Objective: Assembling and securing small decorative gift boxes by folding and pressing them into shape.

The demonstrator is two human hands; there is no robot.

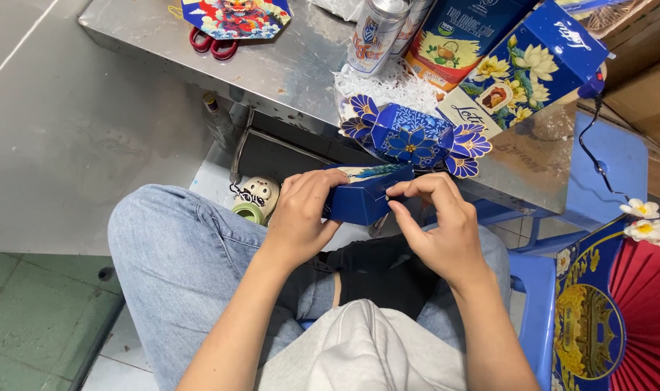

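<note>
above the lap in pale blue jeans, the left hand wraps one end of a small dark blue folded paper box and the right hand pinches its other end. beyond, at the steel counter front edge, lies a blue flower-printed candy-shaped box; farther back stands a silver drink can.

box between hands, before table; can on table

Light blue jeans ripped at one knee, pale grey top, bare forearms
</note>
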